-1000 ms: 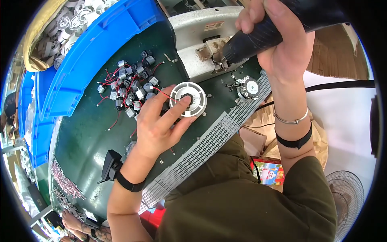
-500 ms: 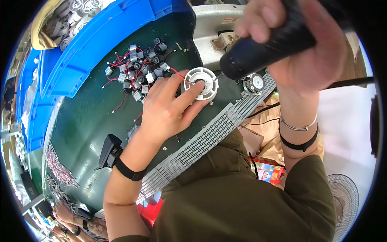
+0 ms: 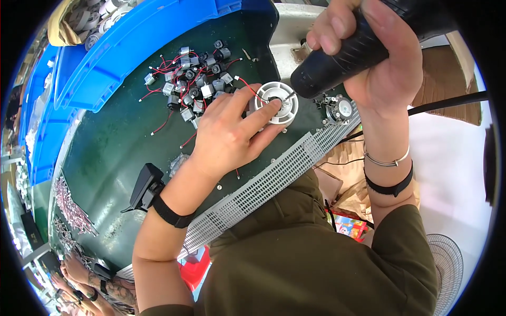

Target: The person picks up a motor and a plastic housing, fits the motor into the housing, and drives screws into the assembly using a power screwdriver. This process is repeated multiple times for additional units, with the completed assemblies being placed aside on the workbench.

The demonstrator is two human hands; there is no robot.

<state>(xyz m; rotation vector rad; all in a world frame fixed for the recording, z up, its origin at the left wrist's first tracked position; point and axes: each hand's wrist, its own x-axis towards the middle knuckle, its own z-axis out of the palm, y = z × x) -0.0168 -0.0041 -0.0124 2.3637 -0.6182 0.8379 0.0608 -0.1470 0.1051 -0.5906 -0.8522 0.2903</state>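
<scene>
My left hand (image 3: 226,129) rests on the green work surface, its fingers closed around a white round plastic housing (image 3: 292,115). The index fingertip presses into the housing's dark centre, and the thumb lies along the near side. A thin red wire with a white plug (image 3: 245,85) comes out beside the fingers. In my right hand (image 3: 392,63) is a black electric screwdriver (image 3: 337,68), held tilted. Its thin metal bit (image 3: 289,97) reaches into the housing near my index fingertip. Whether a screw sits under the bit is too small to tell.
Small motors (image 3: 192,84) with red wires lie heaped beyond my left hand. A round metal unit with a white disc (image 3: 343,109) stands at right. A perforated grey strip (image 3: 253,195) edges the table. Blue bins (image 3: 132,58) line the far left; another person's hand (image 3: 76,271) shows lower left.
The screwdriver has come down and its bit now meets the housing. The right hand appears sharper than before. My left hand keeps its hold; the whole view has shifted slightly.
</scene>
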